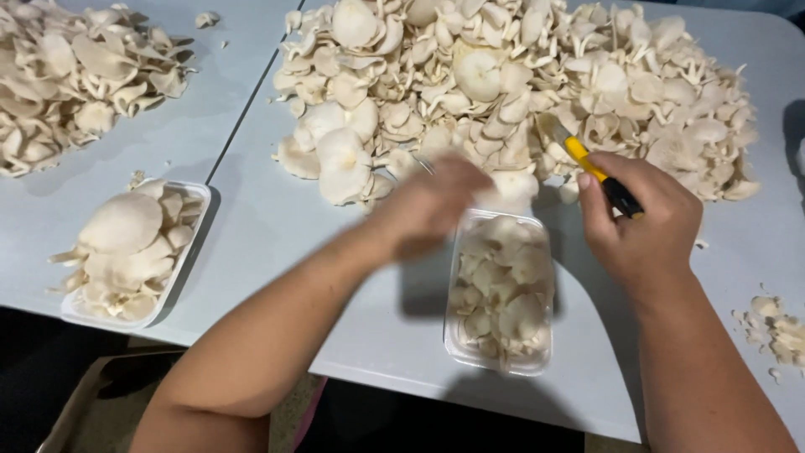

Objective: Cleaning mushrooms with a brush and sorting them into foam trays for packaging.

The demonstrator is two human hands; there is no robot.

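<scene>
Sitting at far left, a heaped tray (126,252) looks finished. The left hand (432,205) is blurring over the mushroom pile (503,92) edge — I cannot tell whether its fingers are pinching anything. Below it, a second tray (501,289) is filling, roughly level, not heaped. The right hand (646,222) is curling its fingers tight around a yellow knife (591,172) — plenty of mushrooms remaining.
</scene>
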